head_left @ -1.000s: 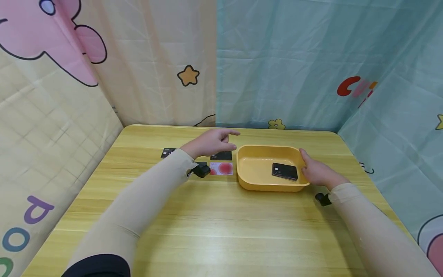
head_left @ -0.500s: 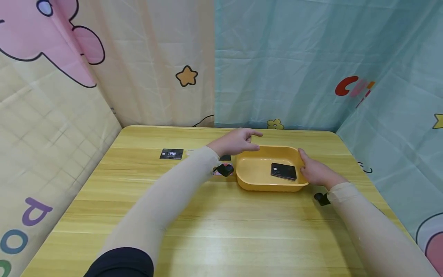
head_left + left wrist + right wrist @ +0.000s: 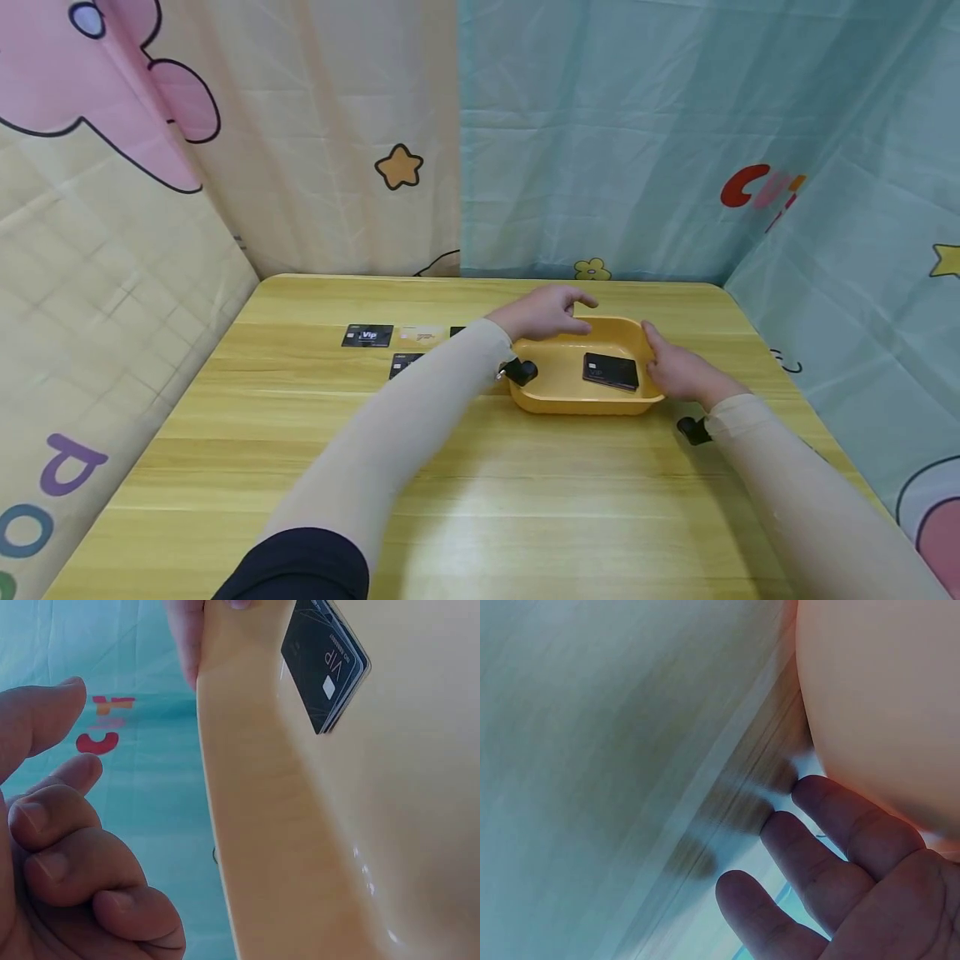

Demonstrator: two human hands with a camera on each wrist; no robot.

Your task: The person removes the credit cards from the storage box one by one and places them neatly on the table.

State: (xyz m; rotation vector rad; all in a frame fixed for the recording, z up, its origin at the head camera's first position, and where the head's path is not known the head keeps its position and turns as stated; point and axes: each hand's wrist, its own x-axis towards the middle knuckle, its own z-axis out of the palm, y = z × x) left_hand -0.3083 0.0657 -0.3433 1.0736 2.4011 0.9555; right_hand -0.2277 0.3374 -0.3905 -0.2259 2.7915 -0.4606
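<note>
A yellow plastic tray (image 3: 585,407) stands on the wooden table, with a small stack of black VIP cards (image 3: 611,371) inside, right of its middle. Over the tray's left back part hovers my left hand (image 3: 543,312), holding nothing. Its thumb and index finger are spread apart; the other fingers curl loosely in the left wrist view. My right hand (image 3: 682,367) grips the tray's right rim, thumb at the inner side and fingers outside. The right wrist view shows those fingers (image 3: 817,877) against the tray's outer wall (image 3: 885,697).
Left of the tray lie a black Vip card (image 3: 367,336), a pale gold card (image 3: 420,335) and another dark card (image 3: 405,362). The left forearm covers most of a further dark card (image 3: 456,331). Printed curtains (image 3: 600,125) hang behind the table's back edge.
My left hand has moved right, from above the cards on the table to over the tray. Cards at the left have come into view. The right hand keeps its grip on the rim.
</note>
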